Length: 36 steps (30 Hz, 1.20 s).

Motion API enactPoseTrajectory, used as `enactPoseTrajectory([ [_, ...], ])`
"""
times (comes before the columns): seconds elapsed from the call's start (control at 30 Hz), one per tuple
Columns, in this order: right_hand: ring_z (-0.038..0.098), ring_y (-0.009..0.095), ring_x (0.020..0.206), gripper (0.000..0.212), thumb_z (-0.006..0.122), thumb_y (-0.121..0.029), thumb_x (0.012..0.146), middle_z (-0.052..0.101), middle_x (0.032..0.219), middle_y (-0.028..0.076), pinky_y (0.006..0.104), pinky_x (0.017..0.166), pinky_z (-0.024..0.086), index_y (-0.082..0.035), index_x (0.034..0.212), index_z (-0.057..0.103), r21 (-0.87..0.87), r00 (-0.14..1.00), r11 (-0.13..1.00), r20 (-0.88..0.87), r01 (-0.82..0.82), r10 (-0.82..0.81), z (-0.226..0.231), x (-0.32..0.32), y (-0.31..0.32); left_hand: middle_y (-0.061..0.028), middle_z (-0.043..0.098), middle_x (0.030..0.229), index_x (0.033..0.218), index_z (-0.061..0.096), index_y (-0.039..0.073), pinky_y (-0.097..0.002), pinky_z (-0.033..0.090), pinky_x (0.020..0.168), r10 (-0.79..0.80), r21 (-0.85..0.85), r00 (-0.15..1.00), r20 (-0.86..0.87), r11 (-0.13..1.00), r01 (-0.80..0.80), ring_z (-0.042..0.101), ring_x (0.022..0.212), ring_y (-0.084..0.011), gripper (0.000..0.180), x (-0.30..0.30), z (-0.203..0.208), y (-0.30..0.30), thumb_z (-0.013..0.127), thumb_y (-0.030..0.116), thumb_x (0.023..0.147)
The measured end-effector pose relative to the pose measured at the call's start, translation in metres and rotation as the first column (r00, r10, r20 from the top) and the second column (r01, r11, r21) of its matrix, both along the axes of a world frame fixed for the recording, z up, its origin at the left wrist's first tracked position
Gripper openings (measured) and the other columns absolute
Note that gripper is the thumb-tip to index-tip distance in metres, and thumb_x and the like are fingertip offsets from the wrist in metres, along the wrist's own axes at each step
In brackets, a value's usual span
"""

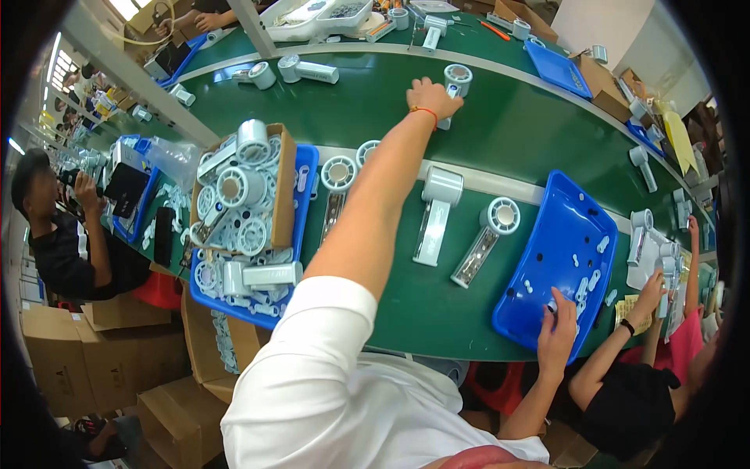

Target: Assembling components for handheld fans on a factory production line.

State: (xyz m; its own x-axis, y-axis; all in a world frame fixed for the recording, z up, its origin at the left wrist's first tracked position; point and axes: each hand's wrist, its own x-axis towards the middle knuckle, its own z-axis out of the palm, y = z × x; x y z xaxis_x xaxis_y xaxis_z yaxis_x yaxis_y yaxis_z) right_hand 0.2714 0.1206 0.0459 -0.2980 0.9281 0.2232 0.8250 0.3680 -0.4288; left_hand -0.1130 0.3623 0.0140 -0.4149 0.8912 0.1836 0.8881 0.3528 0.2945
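Note:
My left arm stretches across the bench to the green belt, where my left hand (pixel 432 97) is closed on the handle of a pale handheld fan (pixel 458 75) with a round head. My right hand (pixel 556 332) is at the near edge of a blue tray (pixel 522 291), its fingers pinched around something small and dark that I cannot make out. Loose pale plastic pieces (pixel 582 288) and small black parts lie in that tray. Between my arms, a fan with its handle closed (pixel 442 187) lies beside a fan with an exposed handle interior (pixel 500 216). Another fan (pixel 338 173) is partly behind my left arm.
At left, a cardboard box (pixel 283 187) full of fan parts stands in a blue tray (pixel 309 168). More fans (pixel 316 72) lie on the belt (pixel 531 117). A co-worker's hand (pixel 650 293) works at right; another person (pixel 86 250) sits at left. A metal post (pixel 148 74) rises beyond the box.

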Motion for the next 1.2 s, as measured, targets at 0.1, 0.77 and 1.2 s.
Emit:
enactPoseTrajectory([
  [0.1,0.058,0.021,0.073,0.022,0.047,0.004,0.083,0.048,0.093,0.012,0.0247,0.056,0.048,0.000,0.103,0.054,-0.089,0.937,0.995,-0.343,0.034,-0.063,-0.011,0.005,-0.002,-0.0180,0.048,0.121,0.104,0.059,0.000,-0.0445,0.038,0.090,0.033,0.066,0.999,-0.036,0.997,-0.030,0.046,0.109,-0.0331,0.069,-0.021,0.021,0.010,0.052,0.060,0.072],
  [0.77,0.062,0.024,0.086,0.035,0.060,-0.004,0.079,0.060,0.097,0.014,0.0290,0.067,0.050,0.001,0.113,0.051,-0.440,0.322,0.718,-0.896,-0.539,-0.306,0.016,-0.119,-0.028,-0.0175,0.049,0.090,0.103,0.045,-0.005,-0.0357,0.044,0.076,-0.600,0.555,-0.595,0.536,0.781,-0.288,0.050,0.083,-0.0301,0.030,-0.161,0.114,-0.092,0.047,0.003,0.074],
  [1.2,0.062,0.017,0.079,0.033,0.064,-0.003,0.077,0.063,0.090,0.012,0.0258,0.066,0.050,0.003,0.108,0.055,-0.443,0.401,0.633,-0.889,-0.634,-0.221,0.004,-0.124,-0.074,-0.0134,0.054,0.107,0.126,0.035,0.001,-0.0303,0.048,0.072,-0.341,0.346,-0.303,0.890,0.937,-0.038,0.060,0.082,-0.0191,0.054,0.098,0.008,-0.368,0.059,0.011,0.078],
])
